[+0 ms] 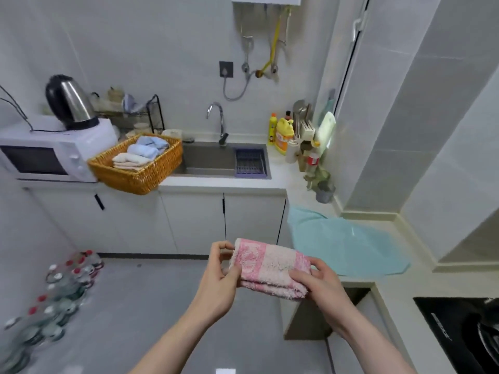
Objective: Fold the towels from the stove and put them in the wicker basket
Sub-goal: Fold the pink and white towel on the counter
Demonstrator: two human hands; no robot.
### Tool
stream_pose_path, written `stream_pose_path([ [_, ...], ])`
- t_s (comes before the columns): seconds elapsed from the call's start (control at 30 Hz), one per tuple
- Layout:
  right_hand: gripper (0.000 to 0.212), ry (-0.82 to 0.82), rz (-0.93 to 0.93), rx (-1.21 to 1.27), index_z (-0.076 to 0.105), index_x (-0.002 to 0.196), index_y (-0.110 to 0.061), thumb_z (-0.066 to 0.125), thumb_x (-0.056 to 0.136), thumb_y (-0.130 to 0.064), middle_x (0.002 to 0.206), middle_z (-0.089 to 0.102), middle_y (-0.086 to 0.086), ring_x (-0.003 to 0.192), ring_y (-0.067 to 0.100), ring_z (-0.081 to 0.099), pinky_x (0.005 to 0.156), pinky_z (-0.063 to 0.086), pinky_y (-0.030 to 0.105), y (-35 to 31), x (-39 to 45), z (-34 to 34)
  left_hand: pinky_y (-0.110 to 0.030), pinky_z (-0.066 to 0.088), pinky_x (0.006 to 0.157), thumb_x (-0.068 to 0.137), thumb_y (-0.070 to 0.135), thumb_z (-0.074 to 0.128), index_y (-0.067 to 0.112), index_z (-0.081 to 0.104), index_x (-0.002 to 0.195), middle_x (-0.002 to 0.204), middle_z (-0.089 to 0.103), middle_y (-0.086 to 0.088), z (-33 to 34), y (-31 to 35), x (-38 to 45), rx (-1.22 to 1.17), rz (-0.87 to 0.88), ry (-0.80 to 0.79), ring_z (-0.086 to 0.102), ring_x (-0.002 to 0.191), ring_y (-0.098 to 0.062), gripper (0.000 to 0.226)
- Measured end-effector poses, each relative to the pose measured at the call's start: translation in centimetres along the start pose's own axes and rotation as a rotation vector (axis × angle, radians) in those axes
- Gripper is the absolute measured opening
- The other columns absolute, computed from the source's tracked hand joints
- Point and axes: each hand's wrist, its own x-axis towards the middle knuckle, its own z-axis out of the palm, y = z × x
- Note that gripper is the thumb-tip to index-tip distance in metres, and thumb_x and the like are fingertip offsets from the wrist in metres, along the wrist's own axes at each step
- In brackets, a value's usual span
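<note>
The person holds a folded pink towel [270, 267] in mid-air over the floor, in front of the cabinets and well apart from the wicker basket [136, 164]. The left hand [220, 279] pinches its left end between thumb and fingers, and the right hand [317, 284] grips its right end with the fingers curled over the top. The fold looks finished, so the step in hand is probably the carry to the basket. To do it well, both ends should stay pinched so the layers do not slip apart, and the towel should go down flat in the free part of the basket, beside the cream and blue folded towels [140, 153] already lying there. A teal towel [343, 244] lies spread on the desk near the stove [456, 333], seemingly next for folding. The stove is cut off at the right edge, so whether more towels remain on it cannot be told. The towel's underside is hidden, and the basket's near corner overhangs the desk edge.
</note>
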Motion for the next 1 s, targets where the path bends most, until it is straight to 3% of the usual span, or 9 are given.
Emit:
stream_pose_path([
  [0.13, 0.035, -0.091, -0.001, -0.038, 0.060, 0.121, -0.008, 0.073, 0.088, -0.003, 0.104, 0.079, 0.004, 0.101, 0.025, 0.075, 0.100, 0.055, 0.048, -2.9, 6.9, 3.4, -0.056, 0.059, 0.082, 0.098, 0.006, 0.053, 0.028, 0.049, 0.107, 0.115, 0.060, -0.001, -2.7, 0.8, 5.2, -0.016, -0.015, 0.117, 0.061, 0.072, -0.031, 0.024],
  [0.27, 0.034, -0.253, -0.004, -0.105, 0.061, 0.120, -0.012, 0.073, 0.089, -0.007, 0.103, 0.079, 0.004, 0.099, 0.025, 0.075, 0.096, 0.057, 0.046, -5.8, 13.0, 8.7, -0.033, 0.051, 0.069, 0.098, 0.001, 0.054, 0.016, 0.053, 0.098, 0.092, 0.058, -0.006, -7.7, 1.2, 9.1, 0.005, -0.040, 0.238, 0.047, 0.063, -0.022, 0.015],
  [0.37, 0.033, -0.380, 0.001, -0.137, 0.061, 0.120, -0.011, 0.073, 0.089, -0.006, 0.102, 0.079, 0.005, 0.096, 0.024, 0.076, 0.088, 0.059, 0.040, -7.0, 16.1, 14.0, -0.038, 0.056, 0.077, 0.099, 0.010, 0.057, 0.020, 0.062, 0.096, 0.080, 0.050, -0.013, -12.6, 0.2, 10.7, 0.032, -0.100, 0.321, 0.046, 0.067, -0.022, 0.011],
  [0.47, 0.032, -0.474, 0.013, -0.165, 0.061, 0.119, -0.011, 0.072, 0.090, -0.007, 0.101, 0.079, 0.005, 0.092, 0.022, 0.075, 0.079, 0.060, 0.034, -8.0, 18.6, 19.4, -0.045, 0.060, 0.083, 0.101, 0.016, 0.059, 0.028, 0.068, 0.100, 0.093, 0.059, -0.026, -17.4, -0.8, 12.1, 0.022, -0.135, 0.397, 0.055, 0.069, -0.019, 0.015],
  [0.6, 0.032, -0.532, 0.007, -0.185, 0.061, 0.119, -0.012, 0.072, 0.090, -0.009, 0.101, 0.079, 0.005, 0.088, 0.021, 0.075, 0.071, 0.057, 0.030, -9.0, 22.1, 26.2, -0.043, 0.061, 0.080, 0.099, 0.008, 0.059, 0.031, 0.072, 0.096, 0.102, 0.067, -0.010, -23.4, -2.0, 15.0, -0.023, -0.142, 0.478, 0.061, 0.072, -0.016, 0.026],
  [0.67, 0.033, -0.537, 0.005, -0.179, 0.060, 0.121, -0.012, 0.072, 0.090, -0.008, 0.102, 0.079, 0.007, 0.090, 0.025, 0.076, 0.073, 0.059, 0.033, -9.5, 23.8, 29.5, -0.041, 0.062, 0.079, 0.100, 0.009, 0.060, 0.032, 0.074, 0.094, 0.104, 0.068, -0.005, -26.5, -2.3, 17.0, -0.037, -0.132, 0.492, 0.062, 0.076, -0.018, 0.028],
  [0.8, 0.034, -0.519, 0.014, -0.162, 0.060, 0.123, -0.012, 0.072, 0.091, -0.010, 0.104, 0.079, 0.007, 0.097, 0.030, 0.075, 0.079, 0.060, 0.038, -10.2, 26.7, 35.6, -0.039, 0.061, 0.078, 0.099, 0.010, 0.062, 0.036, 0.076, 0.094, 0.089, 0.070, -0.002, -32.5, -2.3, 20.9, -0.040, -0.125, 0.473, 0.060, 0.075, -0.016, 0.030],
  [1.0, 0.033, -0.487, -0.012, -0.137, 0.060, 0.123, -0.013, 0.071, 0.093, -0.014, 0.103, 0.079, 0.006, 0.100, 0.033, 0.074, 0.086, 0.058, 0.046, -10.9, 30.6, 42.4, -0.056, 0.057, 0.086, 0.091, 0.022, 0.067, 0.036, 0.075, 0.102, 0.096, 0.072, 0.001, -40.1, -3.2, 27.1, 0.007, -0.146, 0.410, 0.060, 0.072, -0.018, 0.020],
])
